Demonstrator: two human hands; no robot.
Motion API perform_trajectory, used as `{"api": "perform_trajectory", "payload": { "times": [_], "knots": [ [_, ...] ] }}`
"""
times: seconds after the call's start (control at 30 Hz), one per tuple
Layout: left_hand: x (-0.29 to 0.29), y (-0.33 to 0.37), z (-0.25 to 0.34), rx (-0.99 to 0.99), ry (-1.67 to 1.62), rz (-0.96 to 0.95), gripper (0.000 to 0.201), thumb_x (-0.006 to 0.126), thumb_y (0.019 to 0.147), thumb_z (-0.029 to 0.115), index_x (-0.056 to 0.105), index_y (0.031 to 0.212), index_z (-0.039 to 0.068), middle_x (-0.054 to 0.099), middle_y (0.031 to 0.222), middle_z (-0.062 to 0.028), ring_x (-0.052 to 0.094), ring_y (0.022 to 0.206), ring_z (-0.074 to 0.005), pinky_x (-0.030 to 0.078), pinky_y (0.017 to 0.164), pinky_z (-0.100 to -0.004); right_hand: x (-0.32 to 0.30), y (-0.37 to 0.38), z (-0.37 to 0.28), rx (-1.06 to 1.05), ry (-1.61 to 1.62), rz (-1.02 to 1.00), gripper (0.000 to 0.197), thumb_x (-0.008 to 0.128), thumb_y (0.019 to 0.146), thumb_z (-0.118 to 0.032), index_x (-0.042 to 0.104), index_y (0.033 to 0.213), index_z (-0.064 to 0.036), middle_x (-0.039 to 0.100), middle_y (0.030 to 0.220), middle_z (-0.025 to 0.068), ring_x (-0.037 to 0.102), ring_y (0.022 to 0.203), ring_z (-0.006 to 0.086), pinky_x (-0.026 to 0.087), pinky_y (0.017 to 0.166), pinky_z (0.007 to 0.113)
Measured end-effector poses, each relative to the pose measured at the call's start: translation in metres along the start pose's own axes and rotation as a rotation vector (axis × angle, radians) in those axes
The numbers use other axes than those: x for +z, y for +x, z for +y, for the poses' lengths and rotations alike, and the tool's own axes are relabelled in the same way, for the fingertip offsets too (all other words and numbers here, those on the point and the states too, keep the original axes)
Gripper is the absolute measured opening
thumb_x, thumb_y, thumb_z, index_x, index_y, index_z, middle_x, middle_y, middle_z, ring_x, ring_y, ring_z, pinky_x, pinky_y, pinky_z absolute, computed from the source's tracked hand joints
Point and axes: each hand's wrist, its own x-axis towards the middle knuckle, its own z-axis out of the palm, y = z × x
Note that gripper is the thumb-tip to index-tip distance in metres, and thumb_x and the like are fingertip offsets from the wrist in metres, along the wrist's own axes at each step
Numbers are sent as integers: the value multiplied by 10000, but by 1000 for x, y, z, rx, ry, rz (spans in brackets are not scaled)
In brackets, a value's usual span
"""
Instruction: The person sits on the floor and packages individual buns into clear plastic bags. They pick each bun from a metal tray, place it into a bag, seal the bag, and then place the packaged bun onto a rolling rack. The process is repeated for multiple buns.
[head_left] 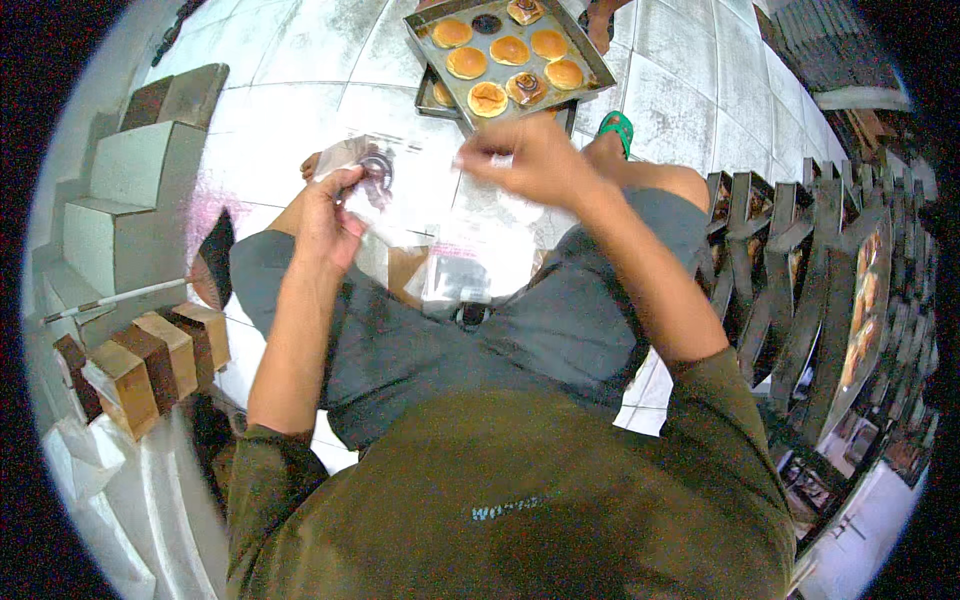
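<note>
- Watching the head view from my end, I take the metal tray (497, 73) of buns as my landmark; a second tray (450, 112) shows partly beneath it.
- Round golden buns (510, 50) sit spaced apart on that upper tray, with a dark round piece (487, 23) among them near its far edge (two of the buns bear a dark swirl).
- To the left of the tray and nearer the wearer, I see the left hand (325, 215) pinching a clear plastic wrapper (385, 200) between thumb and fingers; a dark swirl shows on or through it.
- Just beside the tray's near edge, the right hand (530, 160) is blurred, its fingers curled; I cannot tell whether anything is in them.
- Well below the tray, between the wearer's thighs, lies clear plastic packaging (465, 265) with pink print.
- Right of the tray's near corner is a green sandal (617, 132) on a foot; farther right stand stacked dark trays (800, 270), some holding baked goods.
- Far to the tray's left, I make out brown box-like blocks (160, 360). The tray is over white floor tiles (300, 55).
</note>
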Motion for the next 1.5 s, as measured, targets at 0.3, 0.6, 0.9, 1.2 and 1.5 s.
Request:
{"api": "perform_trajectory", "payload": {
  "times": [0.3, 0.6, 0.9, 1.2, 1.5],
  "knots": [
    [-97, 124, -60, -215, 11, 204, 106, 621, 855, 184, 651, 877, 85, 596, 799, -19, 609, 786, -151, 571, 777, -367, 21, 76, 340, 1049, 381, 293, 188, 753, 874, -211, 707, 877, -29, 684, 736, 52, 647, 637, 151, 520, 526, 303],
    [-47, 119, -44, -430, 336, 263, 191, 671, 827, 140, 685, 954, -1, 675, 886, -63, 652, 812, -147, 526, 799, -305, -43, 96, 558, 1084, 168, 583, 601, 869, 768, -276, 660, 1173, 116, 721, 1046, 177, 709, 842, 263, 570, 750, 406],
    [-66, 119, -68, -445, 353, 150, 249, 687, 883, 268, 711, 952, 30, 680, 867, -39, 625, 798, -155, 491, 770, -300, -57, 105, 564, 955, -200, -13, 664, 916, 738, -471, 710, 1071, 65, 742, 957, 116, 713, 736, 213, 564, 626, 343],
    [-66, 119, -60, -524, 549, 136, 122, 736, 895, 182, 734, 927, 64, 711, 901, -13, 599, 732, -112, 467, 663, -254, -126, 128, 342, 949, 249, -92, 547, 799, 853, -399, 689, 1175, 29, 723, 940, 104, 690, 746, 195, 570, 653, 327],
    [-5, 71, -49, 46, 471, 221, 294, 717, 987, 286, 620, 793, 87, 530, 609, 29, 510, 581, -67, 379, 514, -276, -70, -72, -16, 916, 1292, -31, 694, 741, 928, -445, 520, 1424, -12, 671, 1304, 133, 697, 1133, 263, 587, 988, 414]
  ]
}}
